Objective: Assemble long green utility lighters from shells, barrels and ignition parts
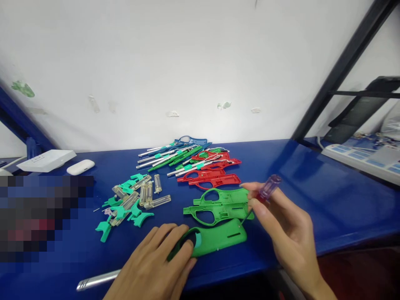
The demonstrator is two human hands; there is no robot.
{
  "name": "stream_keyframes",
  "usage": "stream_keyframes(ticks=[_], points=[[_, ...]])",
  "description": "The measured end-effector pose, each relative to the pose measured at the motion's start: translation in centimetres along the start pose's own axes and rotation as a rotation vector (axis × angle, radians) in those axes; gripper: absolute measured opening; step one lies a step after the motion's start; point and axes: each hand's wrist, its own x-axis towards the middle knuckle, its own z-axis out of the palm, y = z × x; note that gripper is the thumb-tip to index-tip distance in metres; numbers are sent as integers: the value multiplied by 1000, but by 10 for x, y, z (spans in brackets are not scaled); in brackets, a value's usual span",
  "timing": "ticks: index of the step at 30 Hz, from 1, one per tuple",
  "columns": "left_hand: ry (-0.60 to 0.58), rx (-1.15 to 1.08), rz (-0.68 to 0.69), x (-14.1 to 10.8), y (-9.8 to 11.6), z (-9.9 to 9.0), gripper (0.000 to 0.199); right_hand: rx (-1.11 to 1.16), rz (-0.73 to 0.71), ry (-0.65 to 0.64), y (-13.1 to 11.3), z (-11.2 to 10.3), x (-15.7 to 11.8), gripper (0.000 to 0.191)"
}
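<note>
My left hand (159, 260) is closed round the handle end of a green lighter casing (218, 238), with a teal trigger showing in its loop. A metal tube (97, 280) sticks out to the left from under that hand. In my right hand (286, 223) is a screwdriver with a clear purple handle (269, 187), pinched between thumb and fingers. Its thin shaft points down to the upper right end of the green casing, by a small hole. Just behind lie open green casing halves (218, 205), close to my right fingertips.
Red casing halves (215, 179) and silver tubes (156, 158) are piled near the wall. Teal triggers (142, 217) and clear tanks (158, 201) lie to the left. A white earbud case (80, 167) and white box (46, 160) stand back left; a power strip (362, 160) is at right.
</note>
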Motion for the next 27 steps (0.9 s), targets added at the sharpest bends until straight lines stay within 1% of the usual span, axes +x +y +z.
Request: stream_keyframes(ticks=[2,4,9,17,19,23,27], points=[[-7,-5,-5,0,0,-1,36,-2,-3,-13,2,0,0,22],[-11,-8,-9,0,1,-1,36,-9,-4,-23,3,0,0,20],[-7,-7,-10,1,1,-2,35,-17,8,-15,5,2,1,6],[-42,6,-5,-7,-1,1,32,-25,35,34,1,1,1,5],[-30,10,-12,-7,-1,1,33,-16,42,30,1,0,1,6],[0,18,-8,-2,0,0,34,2,64,37,2,1,2,15],[2,5,-5,0,0,0,36,25,74,28,3,0,2,12]])
